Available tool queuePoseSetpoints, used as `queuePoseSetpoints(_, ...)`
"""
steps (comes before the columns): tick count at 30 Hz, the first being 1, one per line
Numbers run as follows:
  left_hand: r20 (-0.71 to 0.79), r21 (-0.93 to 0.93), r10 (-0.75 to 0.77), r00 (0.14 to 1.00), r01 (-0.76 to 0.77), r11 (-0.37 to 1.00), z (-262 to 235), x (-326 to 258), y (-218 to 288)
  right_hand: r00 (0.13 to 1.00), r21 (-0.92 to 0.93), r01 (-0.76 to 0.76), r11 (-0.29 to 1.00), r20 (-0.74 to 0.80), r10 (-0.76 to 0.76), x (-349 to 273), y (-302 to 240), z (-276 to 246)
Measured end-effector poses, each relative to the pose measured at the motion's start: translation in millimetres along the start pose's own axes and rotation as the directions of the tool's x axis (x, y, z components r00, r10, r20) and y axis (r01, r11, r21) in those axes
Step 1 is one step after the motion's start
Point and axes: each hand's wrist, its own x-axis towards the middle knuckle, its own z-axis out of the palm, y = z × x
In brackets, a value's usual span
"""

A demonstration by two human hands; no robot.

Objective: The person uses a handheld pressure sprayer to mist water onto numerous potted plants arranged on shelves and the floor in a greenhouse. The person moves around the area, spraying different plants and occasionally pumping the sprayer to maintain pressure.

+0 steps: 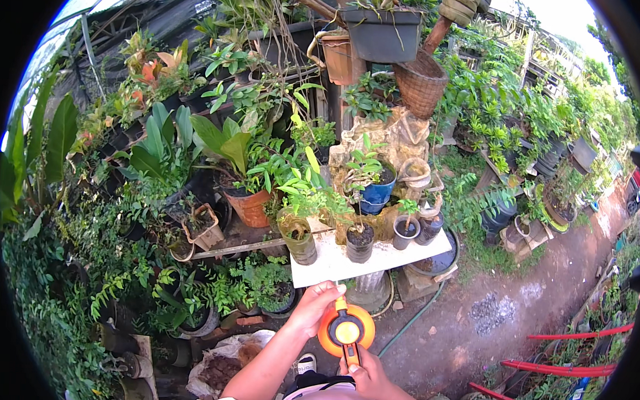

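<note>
An orange and black reel tape measure [366, 327], round with a yellow hub, is held in front of my body. My right hand [368, 379] is closed round its handle at the lower end. At the reel's upper end the fingers of my left hand [316, 307] pinch a small pale end piece. Just beyond my left fingertips lies the near edge of a white board [316, 274]. On that board stand a clear plastic pot [301, 247], a dark potted seedling [359, 244] and a small grey pot [405, 231].
A blue pot [378, 195] stands behind the board against a rough stone-like block. Hanging pots and a woven basket [420, 83] are above. Dense potted plants fill the left. A green hose [414, 320] crosses the dirt path [463, 346] at right, beside red pipes [561, 367].
</note>
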Motion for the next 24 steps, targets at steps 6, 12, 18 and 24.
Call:
queuePoseSetpoints(6,-0.053,0.006,-0.017,0.998,0.017,1.000,1.2,-5.7,4.4,1.000,-0.012,0.000,1.000,0.010,0.000,3.5,-2.4,0.7)
queuePoseSetpoints(12,-0.012,-0.026,0.006,1.000,-0.007,1.000,-1.5,-14.7,9.0,1.000,-0.021,0.006,1.000,0.013,-0.006,6.3,-2.9,2.0)
queuePoseSetpoints(18,0.020,-0.059,-0.021,1.000,0.023,0.998,-2.3,-14.7,13.0,1.000,-0.032,0.002,0.999,0.008,-0.002,7.9,-0.4,3.9)
queuePoseSetpoints(24,0.015,-0.057,-0.011,1.000,0.012,0.998,-5.0,-14.4,11.5,1.000,-0.024,0.014,1.000,0.015,-0.014,7.8,0.2,3.4)
